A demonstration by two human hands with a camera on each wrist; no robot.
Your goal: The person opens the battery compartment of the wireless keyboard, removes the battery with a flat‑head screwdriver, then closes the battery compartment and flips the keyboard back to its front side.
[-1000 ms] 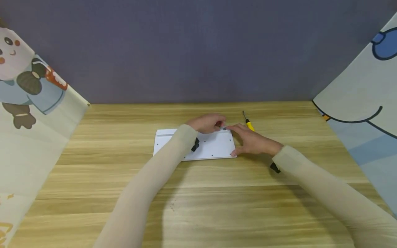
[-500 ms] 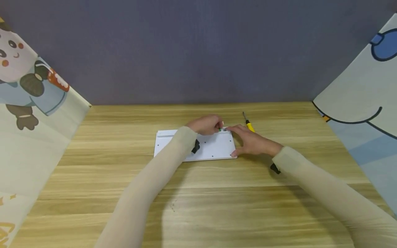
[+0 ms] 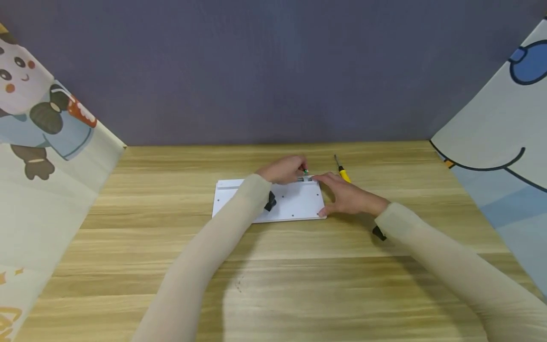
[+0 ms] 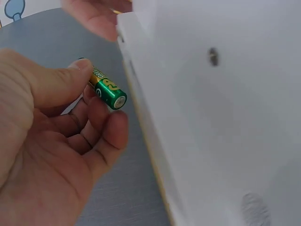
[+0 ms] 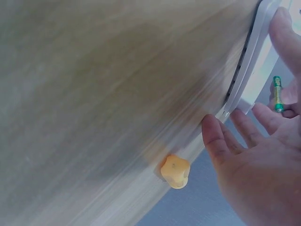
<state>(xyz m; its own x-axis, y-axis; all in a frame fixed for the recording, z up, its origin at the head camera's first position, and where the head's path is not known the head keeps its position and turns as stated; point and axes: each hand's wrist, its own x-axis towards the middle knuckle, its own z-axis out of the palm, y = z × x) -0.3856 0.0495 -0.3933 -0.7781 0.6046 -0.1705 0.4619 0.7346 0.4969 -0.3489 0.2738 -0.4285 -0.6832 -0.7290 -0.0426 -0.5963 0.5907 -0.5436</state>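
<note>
A white keyboard [image 3: 297, 203] lies face down on the table, small dark screw spots on its back. Above its far edge, my left hand [image 3: 281, 170] pinches a green and gold battery [image 4: 108, 92] between thumb and fingers. The battery is apart from the keyboard, one flat end exposed. An uncovered slot [image 3: 304, 179] shows at the keyboard's far right edge; its inside is too small to make out. My right hand [image 3: 349, 195] grips the keyboard's right end, thumb at the near corner and fingers at the far edge.
Just beyond my right hand lies a screwdriver [image 3: 344, 174] with a yellow and black handle, its shaft pointing away. The wooden table [image 3: 290, 285] ends at a dark grey panel [image 3: 273, 71]. Printed cartoon sheets flank both sides.
My left hand has drawn the battery up and away from the keyboard's far edge, leaving the slot more visible. The right hand keeps its place on the keyboard.
</note>
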